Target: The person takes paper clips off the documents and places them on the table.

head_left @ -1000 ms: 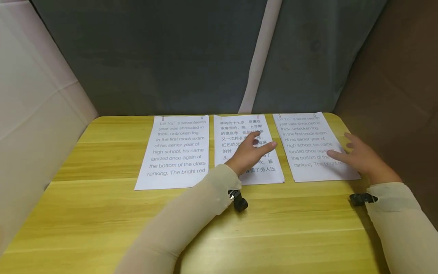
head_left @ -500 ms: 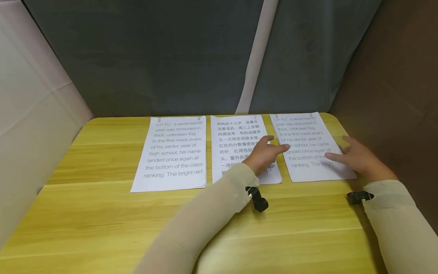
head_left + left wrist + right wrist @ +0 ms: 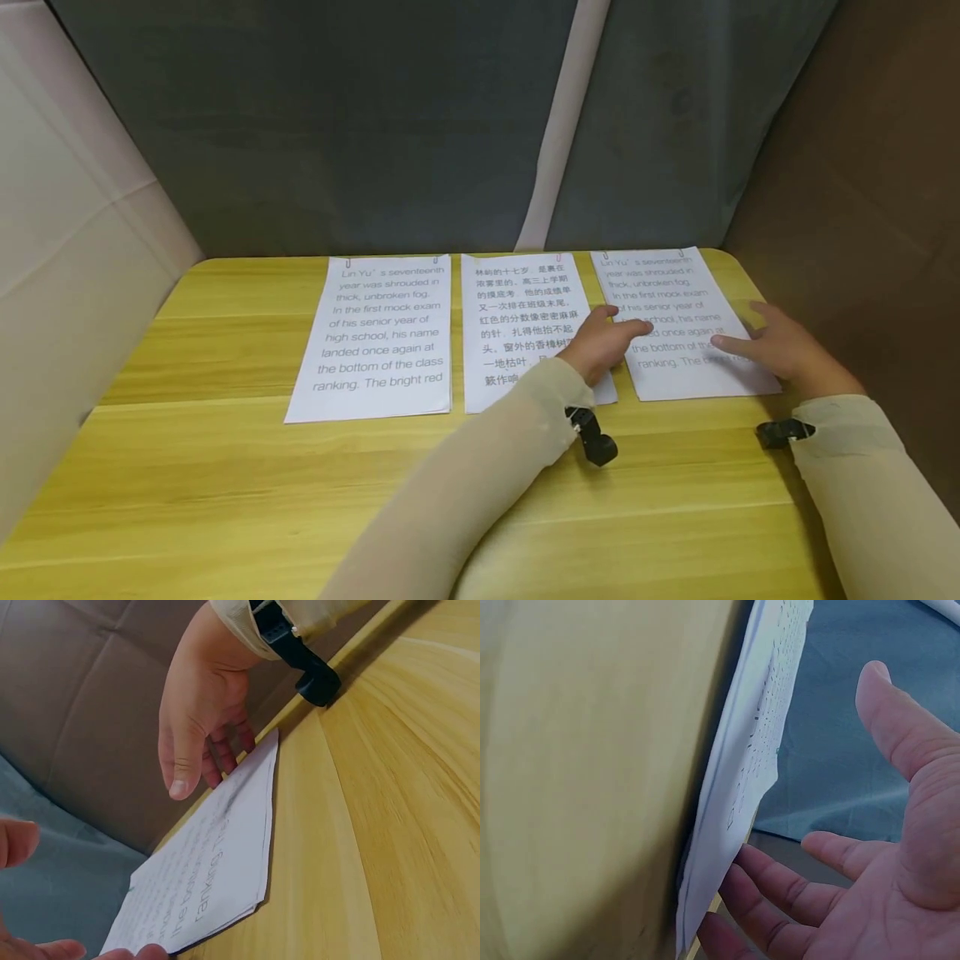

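Note:
The right-hand stack of printed paper (image 3: pixel 667 287), in English with paper clips along its top, lies on the table between my hands. At its left edge is my left hand (image 3: pixel 600 346), thumb held out over the sheet; in the left wrist view its fingers (image 3: pixel 67 950) are right at the paper's edge. On the other side, my right hand (image 3: pixel 787 350) has its thumb over the page. The right wrist view shows the right hand (image 3: pixel 922 817) with spread, relaxed fingers against the stack's edge (image 3: pixel 720 825). Neither hand grips anything.
A middle paper stack (image 3: pixel 517 287) in Chinese lies partly under my left forearm. Farther left is another English stack (image 3: pixel 382 333). The wooden table (image 3: pixel 225 483) meets a dark cloth (image 3: pixel 337 125) at the back and a brown wall (image 3: pixel 862 208) on the right.
My left hand has moved right, from over the middle stack to the left edge of the right-hand stack. The right hand stays nearly in place; the papers lie as before.

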`<state>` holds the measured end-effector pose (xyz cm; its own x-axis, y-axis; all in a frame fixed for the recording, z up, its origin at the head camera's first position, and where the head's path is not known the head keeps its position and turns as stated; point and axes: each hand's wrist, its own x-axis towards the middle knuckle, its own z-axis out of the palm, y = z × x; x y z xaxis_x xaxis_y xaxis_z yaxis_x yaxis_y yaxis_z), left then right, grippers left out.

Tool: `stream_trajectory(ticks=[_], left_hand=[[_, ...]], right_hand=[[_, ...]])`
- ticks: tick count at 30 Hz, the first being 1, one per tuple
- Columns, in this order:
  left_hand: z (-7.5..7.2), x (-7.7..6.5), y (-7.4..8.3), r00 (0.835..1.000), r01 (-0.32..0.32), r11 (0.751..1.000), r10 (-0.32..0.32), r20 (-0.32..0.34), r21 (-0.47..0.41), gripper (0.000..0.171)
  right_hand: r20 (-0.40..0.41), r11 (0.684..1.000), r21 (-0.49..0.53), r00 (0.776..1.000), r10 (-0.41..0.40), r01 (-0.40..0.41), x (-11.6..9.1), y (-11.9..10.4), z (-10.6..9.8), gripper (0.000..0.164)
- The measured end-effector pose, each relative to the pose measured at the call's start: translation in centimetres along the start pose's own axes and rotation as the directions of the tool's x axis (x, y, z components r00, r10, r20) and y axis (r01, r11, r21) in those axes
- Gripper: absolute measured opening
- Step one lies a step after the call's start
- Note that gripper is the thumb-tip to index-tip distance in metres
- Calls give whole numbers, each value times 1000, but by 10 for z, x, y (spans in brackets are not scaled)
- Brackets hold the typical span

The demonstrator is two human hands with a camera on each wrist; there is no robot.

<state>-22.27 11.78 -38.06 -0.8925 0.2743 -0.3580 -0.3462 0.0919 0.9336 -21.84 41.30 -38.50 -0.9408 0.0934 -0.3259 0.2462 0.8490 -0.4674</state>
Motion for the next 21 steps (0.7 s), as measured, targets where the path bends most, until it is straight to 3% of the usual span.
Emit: stream_trajectory(ticks=[5, 13, 21], left_hand=[[3, 2, 0, 1000, 7, 1000, -7, -18, -16, 77], [2, 9, -5, 1000, 12, 990, -13, -7, -142, 72], [4, 15, -6, 1000, 13, 990, -16, -21, -138, 66]], right_hand=[[-4, 1000, 7, 1000, 2, -2, 0, -1, 1, 131], [-24, 999, 30, 1000, 13, -12, -1, -1, 4, 129], [-92, 998, 65, 995, 23, -17, -3, -3, 5, 125]])
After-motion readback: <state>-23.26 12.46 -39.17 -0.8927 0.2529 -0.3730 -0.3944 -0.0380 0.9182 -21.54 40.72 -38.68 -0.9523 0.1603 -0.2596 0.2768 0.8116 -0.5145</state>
